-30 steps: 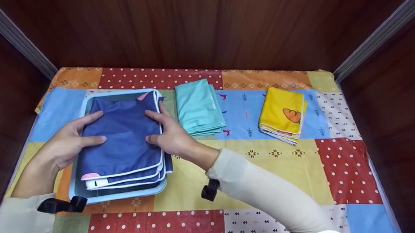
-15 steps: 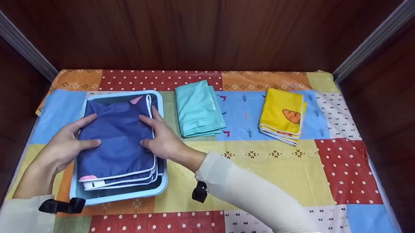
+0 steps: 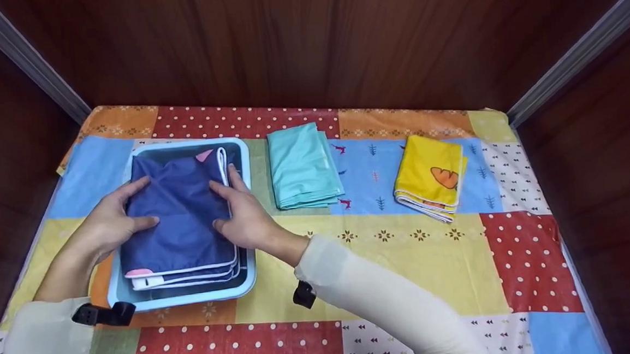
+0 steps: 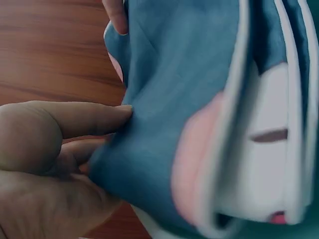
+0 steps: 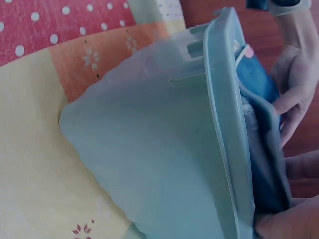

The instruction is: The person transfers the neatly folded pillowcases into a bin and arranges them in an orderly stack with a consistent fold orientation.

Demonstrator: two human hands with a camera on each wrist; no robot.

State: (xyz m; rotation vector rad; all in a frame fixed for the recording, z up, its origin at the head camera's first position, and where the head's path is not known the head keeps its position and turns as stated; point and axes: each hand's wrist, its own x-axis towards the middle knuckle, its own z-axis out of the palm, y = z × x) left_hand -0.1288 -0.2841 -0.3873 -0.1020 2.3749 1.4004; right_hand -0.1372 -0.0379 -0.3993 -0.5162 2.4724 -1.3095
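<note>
- The left forearm, in a cream fabric sleeve [image 3: 46, 346], enters at the near left and angles away toward the bin; the right forearm, in a matching cream sleeve [image 3: 377, 304], slants from the near right toward the far left.
- The left hand [image 3: 104, 222] crosses the bin's left rim; its grip pinches the cloth's left edge, thumb and index finger on top.
- The right hand [image 3: 244, 219] reaches over the right rim; its grip pinches the opposite edge, thumb and index finger on top, another finger along the side.
- A light-blue rectangular plastic bin [image 3: 191, 303] sits on the desk, a strip of its inside showing along the near side.
- A folded navy cloth [image 3: 181, 223] with white piping and pink patches lies within the rim outline, partly above the rim.
- The patchwork fabric cover [image 3: 462, 266] stretches bare from the bin's right side toward the desk's right edge.
- A folded turquoise cloth [image 3: 302, 167] lies just right of the bin, a folded yellow cloth [image 3: 426, 164] with a carrot print well apart, farther right.
- A dark-brown wood-grain panel [image 3: 296, 41] bounds the desk's far edge.
</note>
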